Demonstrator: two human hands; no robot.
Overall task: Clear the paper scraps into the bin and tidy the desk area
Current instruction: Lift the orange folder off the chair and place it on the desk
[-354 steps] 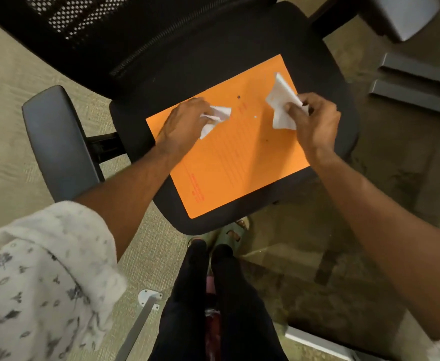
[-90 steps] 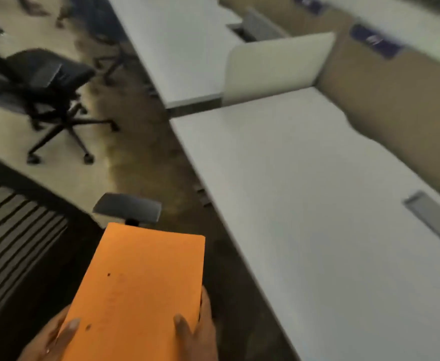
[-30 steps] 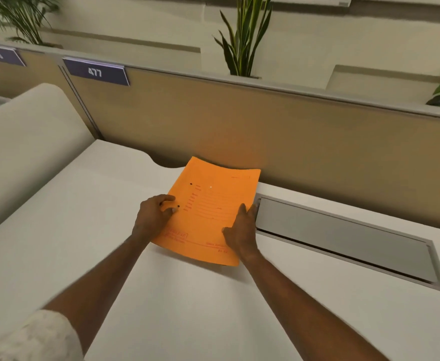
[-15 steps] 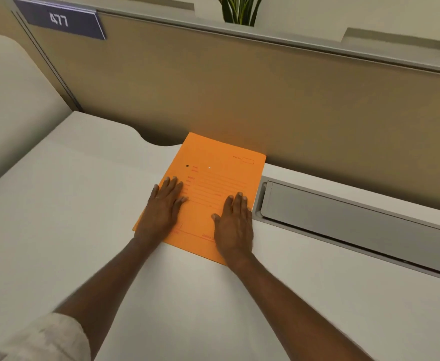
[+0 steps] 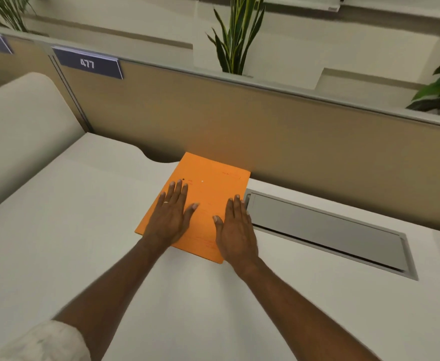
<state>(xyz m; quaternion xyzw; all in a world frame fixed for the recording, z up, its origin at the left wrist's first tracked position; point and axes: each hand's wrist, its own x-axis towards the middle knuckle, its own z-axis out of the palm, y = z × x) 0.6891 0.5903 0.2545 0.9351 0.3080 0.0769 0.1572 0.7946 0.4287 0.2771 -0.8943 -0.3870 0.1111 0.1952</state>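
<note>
- The orange folder [image 5: 208, 201] lies flat on the white worktop [image 5: 83, 230], its far edge close up to the tan partition [image 5: 265, 126] and its right edge just beside the grey cable hatch [image 5: 325, 227]. That looks like a chosen resting spot: tucked to the back, out of the working space.
- The left hand [image 5: 170, 217] rests palm-down on the folder's left half, fingers [image 5: 178, 188] stretched out flat and gripping nothing.
- The right hand [image 5: 236, 230] is also flat and slack, lying over the folder's right edge, partly on the worktop beside the hatch.
- Both palms spread like this suggest pressing the folder down and squaring it, not lifting it.
- I see no paper scraps and no bin from here, so I judge the scrap part finished or elsewhere, and this is the tidying end.
- A desk number plate [image 5: 88, 64] and a potted plant [image 5: 236, 35] stand along the partition top, untouched.
</note>
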